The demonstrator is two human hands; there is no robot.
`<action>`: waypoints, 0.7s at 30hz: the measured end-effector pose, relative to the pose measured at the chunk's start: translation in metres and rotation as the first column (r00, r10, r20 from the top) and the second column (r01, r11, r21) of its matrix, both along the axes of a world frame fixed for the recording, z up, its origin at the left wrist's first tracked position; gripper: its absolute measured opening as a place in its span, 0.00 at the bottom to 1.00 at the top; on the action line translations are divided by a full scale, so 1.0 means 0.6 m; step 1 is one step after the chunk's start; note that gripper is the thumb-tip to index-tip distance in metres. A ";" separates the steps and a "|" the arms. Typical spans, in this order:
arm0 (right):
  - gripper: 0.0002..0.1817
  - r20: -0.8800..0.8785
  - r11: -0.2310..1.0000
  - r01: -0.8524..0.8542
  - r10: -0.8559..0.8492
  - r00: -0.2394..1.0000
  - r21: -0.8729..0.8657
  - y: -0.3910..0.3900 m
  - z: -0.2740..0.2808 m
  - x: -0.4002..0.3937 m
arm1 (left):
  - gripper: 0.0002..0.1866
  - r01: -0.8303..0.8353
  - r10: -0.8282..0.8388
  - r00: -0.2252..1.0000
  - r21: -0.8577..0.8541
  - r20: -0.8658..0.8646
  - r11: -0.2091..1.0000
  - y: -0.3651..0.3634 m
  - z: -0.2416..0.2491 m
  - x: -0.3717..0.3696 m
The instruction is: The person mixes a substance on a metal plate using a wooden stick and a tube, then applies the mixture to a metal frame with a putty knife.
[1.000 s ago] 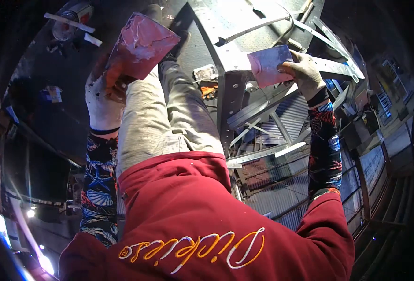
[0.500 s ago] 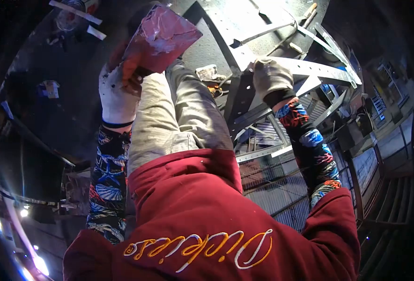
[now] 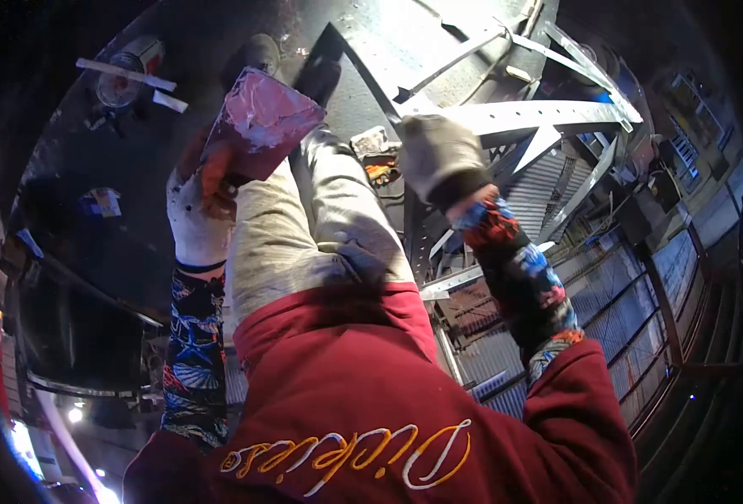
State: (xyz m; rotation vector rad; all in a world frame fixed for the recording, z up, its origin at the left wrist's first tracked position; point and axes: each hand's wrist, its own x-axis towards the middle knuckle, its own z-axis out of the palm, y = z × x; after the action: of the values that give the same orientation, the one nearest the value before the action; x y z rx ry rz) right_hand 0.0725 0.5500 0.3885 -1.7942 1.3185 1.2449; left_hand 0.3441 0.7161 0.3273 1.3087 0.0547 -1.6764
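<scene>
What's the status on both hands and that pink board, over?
Left hand gloved, gripping the pink smeared board. Right hand gloved, pressed on the perforated metal frame, its palm side hidden. Nothing between hands and frame.

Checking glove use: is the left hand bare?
No, the left hand wears a white glove while it grips the pink-smeared board.

The right hand [image 3: 437, 155] shows only its gloved back; its fingers and any held thing are hidden. The left hand's [image 3: 199, 210] fingers partly hide behind the pink board [image 3: 262, 122].
</scene>
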 end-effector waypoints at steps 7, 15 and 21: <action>0.11 0.320 0.875 0.473 -0.478 0.818 0.099 -0.112 0.050 -0.225 | 0.25 0.013 -0.018 0.998 0.069 0.066 0.998 -0.005 0.002 -0.006; 0.16 0.607 0.988 0.148 -0.144 0.781 0.044 -0.090 -0.014 -0.168 | 0.27 -0.075 0.070 0.996 0.095 0.054 0.993 -0.027 0.028 -0.023; 0.16 0.664 0.956 -0.225 0.292 0.689 -0.188 -0.041 -0.086 -0.159 | 0.27 -0.126 0.126 0.992 0.051 0.003 0.991 -0.042 0.040 -0.026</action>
State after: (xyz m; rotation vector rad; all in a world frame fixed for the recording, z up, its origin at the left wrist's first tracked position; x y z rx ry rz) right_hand -0.0229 0.5256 0.3367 -2.2569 0.7065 0.5145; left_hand 0.3283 0.6912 0.3513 1.3152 0.1777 -1.5770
